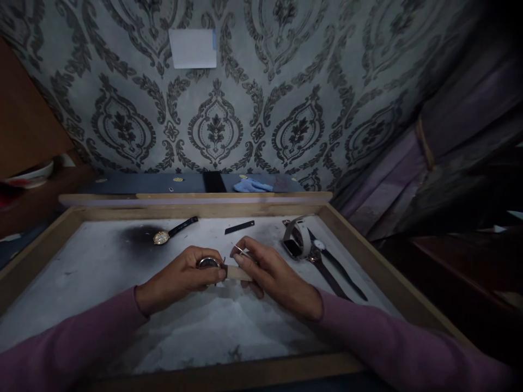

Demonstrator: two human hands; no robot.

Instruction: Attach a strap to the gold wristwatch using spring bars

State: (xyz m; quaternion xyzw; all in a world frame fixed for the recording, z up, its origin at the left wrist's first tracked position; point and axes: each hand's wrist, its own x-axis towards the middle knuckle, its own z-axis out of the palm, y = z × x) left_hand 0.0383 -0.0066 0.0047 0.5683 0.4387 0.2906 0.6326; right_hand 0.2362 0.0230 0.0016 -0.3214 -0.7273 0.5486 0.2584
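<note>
Centrally, a watch (210, 263) sits above the wood-rimmed tray (241, 210), its case pinched by the left hand (183, 274); the right hand (274, 267), by the pale strap (237, 273), pinches a slim metallic piece (242, 250). Bracing the case firmly should help.

Beyond the table's (196, 343) far edge, a dark blue strip (122, 184) with yellow motifs meets a grey wall (286, 81) patterned in dark ornate medallions, bearing a pale rectangle (193, 50). Brown wooden furniture (30, 117) stands past the far left corner; a purplish curtain (388, 190), gathered by a band (425, 144), hangs past the far right. The light is dim, darkest rightward.
</note>
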